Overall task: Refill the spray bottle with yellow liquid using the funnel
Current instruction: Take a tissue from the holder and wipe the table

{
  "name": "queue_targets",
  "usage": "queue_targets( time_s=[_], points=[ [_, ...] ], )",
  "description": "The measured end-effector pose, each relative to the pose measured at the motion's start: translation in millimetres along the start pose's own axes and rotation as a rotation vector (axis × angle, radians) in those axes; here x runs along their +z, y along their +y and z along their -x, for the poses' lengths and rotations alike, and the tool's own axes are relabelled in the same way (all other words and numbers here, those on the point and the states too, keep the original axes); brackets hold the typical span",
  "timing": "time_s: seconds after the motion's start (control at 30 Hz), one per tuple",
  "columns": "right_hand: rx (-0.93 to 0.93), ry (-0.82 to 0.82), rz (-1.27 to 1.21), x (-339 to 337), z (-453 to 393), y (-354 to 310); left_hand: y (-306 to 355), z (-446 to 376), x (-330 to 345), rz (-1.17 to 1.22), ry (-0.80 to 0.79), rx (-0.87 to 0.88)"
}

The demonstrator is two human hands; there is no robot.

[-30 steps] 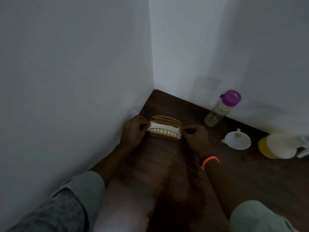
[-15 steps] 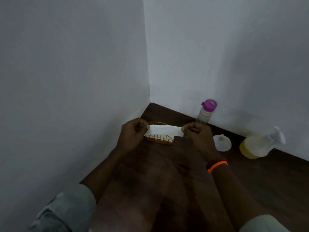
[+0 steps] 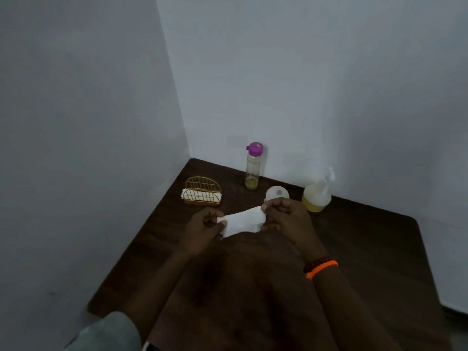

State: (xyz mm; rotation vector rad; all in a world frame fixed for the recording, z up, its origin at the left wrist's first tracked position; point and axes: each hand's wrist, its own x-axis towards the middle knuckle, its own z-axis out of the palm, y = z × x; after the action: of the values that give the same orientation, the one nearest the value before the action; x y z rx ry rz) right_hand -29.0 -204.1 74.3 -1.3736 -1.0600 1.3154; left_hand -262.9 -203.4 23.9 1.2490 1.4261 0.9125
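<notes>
A white paper napkin [image 3: 241, 221] is stretched between my left hand [image 3: 205, 225] and my right hand [image 3: 286, 219], both pinching its ends above the dark wooden table [image 3: 367, 249]. Behind my right hand lies the white funnel [image 3: 277, 193], partly hidden by my knuckles. To its right stands the round spray bottle [image 3: 316, 197] with yellow liquid low in it and a white trigger head. A tall clear bottle with a purple cap [image 3: 253, 168] stands near the wall, a little yellowish liquid at its bottom.
A gold wire napkin holder [image 3: 202, 192] with more white napkins sits at the back left near the corner. White walls close the table on the left and back. The table's right edge runs near another white surface [image 3: 453, 262].
Both hands drew the napkin out of the gold holder and brought it toward me, away from the corner. The view tilted up, so the spray bottle shows in full.
</notes>
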Motion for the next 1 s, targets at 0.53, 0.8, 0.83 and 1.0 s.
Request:
queue_targets(
  time_s=[0.53,0.8,0.83,1.0],
  points=[
    [0.004,-0.002,0.053,-53,73,10,29,84,97,-0.193,0.002,0.509],
    [-0.022,-0.048,0.128,-62,76,10,31,80,97,-0.292,-0.053,0.482],
    [-0.049,-0.062,0.169,-63,75,11,32,79,96,-0.319,-0.071,0.495],
    [-0.196,-0.203,0.499,-68,68,18,41,74,88,-0.478,-0.183,0.602]
  ],
)
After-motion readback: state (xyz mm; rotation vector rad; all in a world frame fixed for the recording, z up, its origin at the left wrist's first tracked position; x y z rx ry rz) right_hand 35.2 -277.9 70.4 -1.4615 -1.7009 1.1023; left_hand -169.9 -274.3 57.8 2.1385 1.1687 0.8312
